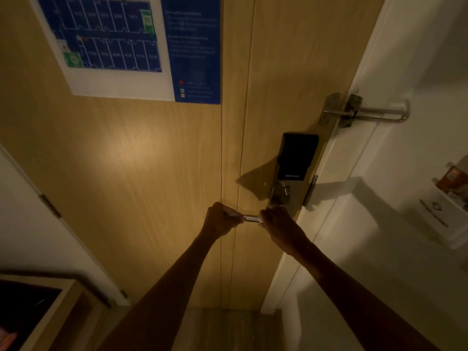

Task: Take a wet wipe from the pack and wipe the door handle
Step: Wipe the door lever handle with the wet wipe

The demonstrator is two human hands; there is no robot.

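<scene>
Two bare forearms reach up from the bottom edge and meet at the door. The left hand (220, 217) is clenched at the free end of the handle (250, 219), fingers curled round its tip. The right hand (274, 220) grips the same handle near its pivot, fingers wrapped over it. Only a short shiny stretch of the bar shows between the two sets of fingers. A pale sliver (260, 221) sits at the edge of the right fingers, against the bar; it is too dim to tell whether it is the wipe.

Down and left of the left fingers stands a cabinet (65, 297) with a dark opening. Just above the right fingers is a small thumb turn (286, 191) on a metal plate, and above that a black lock (297, 158). Farther up and right of it, a swing latch (367, 113) bridges the wooden door (152, 160) and the white frame (354, 153). Right of the right fingers, well apart, a box (440, 211) hangs on the wall. Farthest up, above the left fingers, a blue floor plan (101, 41) is fixed to the door.
</scene>
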